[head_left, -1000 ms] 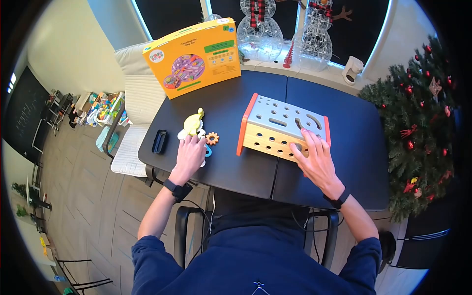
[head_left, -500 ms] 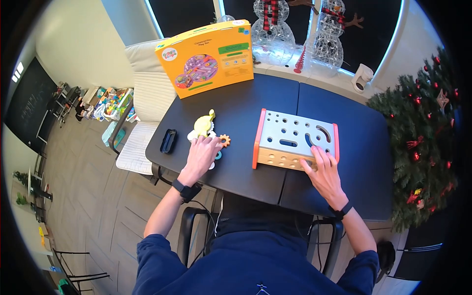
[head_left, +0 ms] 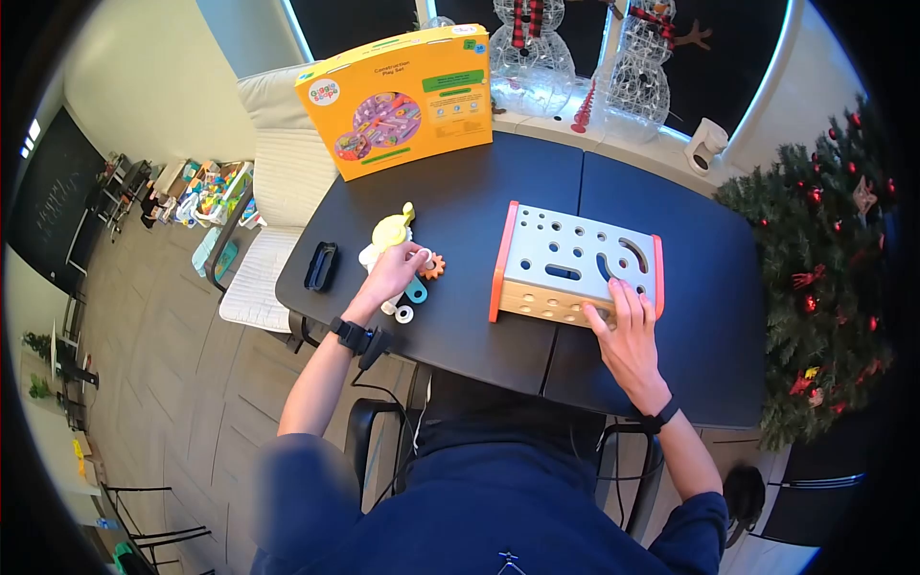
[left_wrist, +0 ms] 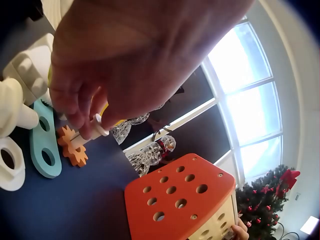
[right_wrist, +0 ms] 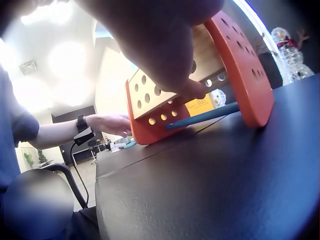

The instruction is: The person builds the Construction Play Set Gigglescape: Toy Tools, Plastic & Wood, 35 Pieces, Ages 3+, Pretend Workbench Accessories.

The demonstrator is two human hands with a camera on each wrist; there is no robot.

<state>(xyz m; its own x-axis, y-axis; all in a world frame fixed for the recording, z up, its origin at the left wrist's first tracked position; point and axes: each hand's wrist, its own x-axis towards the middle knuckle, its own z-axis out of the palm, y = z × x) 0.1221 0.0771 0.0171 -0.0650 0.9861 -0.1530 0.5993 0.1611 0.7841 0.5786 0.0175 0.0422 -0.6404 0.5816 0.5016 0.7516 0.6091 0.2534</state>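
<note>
Near the left of the table, my left hand (head_left: pixel 391 274) pinches a white toy bolt (left_wrist: pixel 102 129) by its flanged head. In the left wrist view the bolt's shaft overlaps an orange toy gear (left_wrist: pixel 73 146). A blue-green strip with holes (left_wrist: pixel 45 145), white plastic pieces (head_left: pixel 403 313) and a yellow piece (head_left: pixel 390 231) lie around this hand. My right hand (head_left: pixel 630 340) holds the front right edge of a toy workbench (head_left: pixel 583 254), fingers on its grey holed top and thumb at the wooden front. Its end panels (left_wrist: pixel 175 192) are red, and a blue rod (right_wrist: pixel 205 117) runs low between them.
A black oblong tray (head_left: pixel 322 266) lies at the table's left edge. The yellow play set box (head_left: pixel 402 105) stands at the back left, by a white chair (head_left: pixel 278 259). A decorated tree (head_left: pixel 815 278) stands close to the table's right side.
My left hand has risen from the loose pieces with the white bolt between its fingertips. The workbench has tipped so that its grey top shows more, my right hand staying on it.
</note>
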